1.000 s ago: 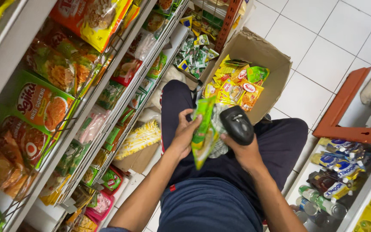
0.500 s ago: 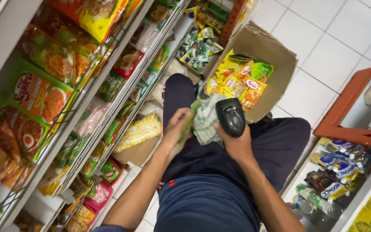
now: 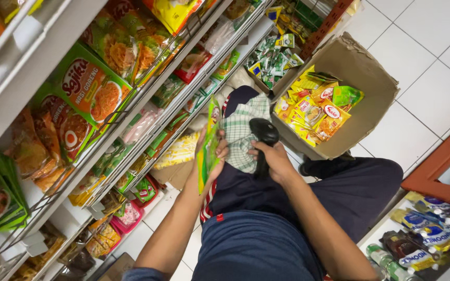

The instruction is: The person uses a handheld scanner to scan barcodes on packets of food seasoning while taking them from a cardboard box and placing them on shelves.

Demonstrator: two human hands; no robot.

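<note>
Now the left hand (image 3: 212,153) has turned the green packet (image 3: 205,151) on edge near the middle, fingers pinching it. Right hand (image 3: 272,156) fingers wrap the black scanner (image 3: 262,138), beside the cardboard box (image 3: 363,67).

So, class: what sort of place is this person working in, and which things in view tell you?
Most likely a small grocery shop aisle: wire shelves full of snack packets, a cardboard box of sachets on the tiled floor, and a handheld scanner in the right hand.
</note>
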